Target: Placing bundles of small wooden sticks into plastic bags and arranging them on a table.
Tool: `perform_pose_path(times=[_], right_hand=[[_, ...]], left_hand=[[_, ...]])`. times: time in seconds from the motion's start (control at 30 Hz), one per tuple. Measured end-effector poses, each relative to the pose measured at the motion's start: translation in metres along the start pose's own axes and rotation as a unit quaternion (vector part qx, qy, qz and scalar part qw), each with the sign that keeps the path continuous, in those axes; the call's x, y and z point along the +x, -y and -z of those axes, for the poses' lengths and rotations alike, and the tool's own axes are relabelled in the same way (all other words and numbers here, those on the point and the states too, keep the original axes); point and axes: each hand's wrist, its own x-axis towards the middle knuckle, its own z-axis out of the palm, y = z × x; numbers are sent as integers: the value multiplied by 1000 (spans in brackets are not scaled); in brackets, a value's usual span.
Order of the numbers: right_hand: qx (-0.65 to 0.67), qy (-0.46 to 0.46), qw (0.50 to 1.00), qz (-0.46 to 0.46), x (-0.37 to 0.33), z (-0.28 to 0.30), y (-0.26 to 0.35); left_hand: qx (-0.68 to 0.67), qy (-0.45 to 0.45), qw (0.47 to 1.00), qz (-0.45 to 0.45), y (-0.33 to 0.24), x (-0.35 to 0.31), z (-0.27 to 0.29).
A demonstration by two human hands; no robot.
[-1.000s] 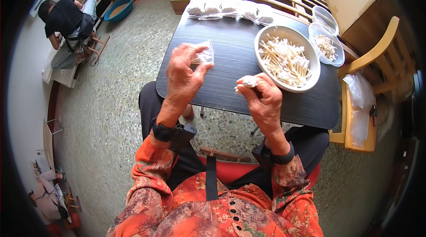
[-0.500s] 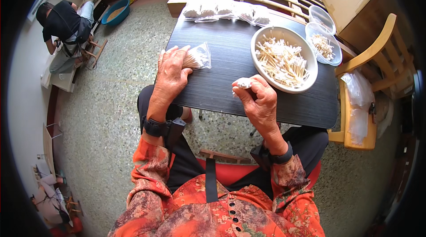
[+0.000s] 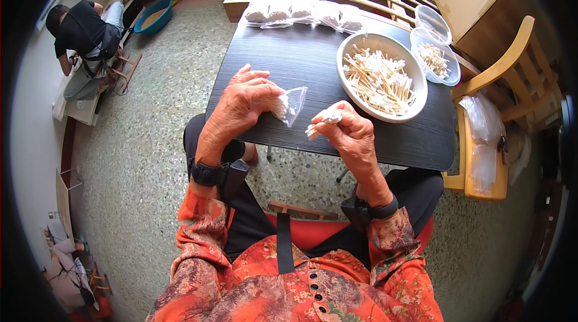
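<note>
- A clear bag (image 3: 296,104) with cotton swabs (image 3: 279,108) inside is gripped by the left hand (image 3: 241,104), above the table (image 3: 265,48).
- A bunch (image 3: 332,116) is pinched in the right hand (image 3: 350,134), outside the bag.
- Five filled bags (image 3: 302,9) are lined up; many loose swabs (image 3: 382,81) are left in the bowl (image 3: 394,118).

Dark table (image 3: 283,51) beneath bowl (image 3: 383,118), bags (image 3: 303,9)

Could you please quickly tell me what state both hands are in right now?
Left hand: closed around a clear plastic bag of cotton swabs.
Right hand: closed, pinching a small bunch of swabs.
</note>
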Motion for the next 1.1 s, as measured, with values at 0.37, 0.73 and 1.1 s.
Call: perform_pose_path(times=[0.37, 0.73, 1.1], right_hand=[[58, 22, 995, -80, -8, 5, 1], [4, -7, 1000, -26, -9, 4, 0], [84, -23, 995, -52, -10, 9, -4]], left_hand=[[-31, -79, 996, 18, -42, 7, 14], [127, -62, 987, 76, -81, -2, -33], [-252, 71, 941, 212, -93, 5, -19]])
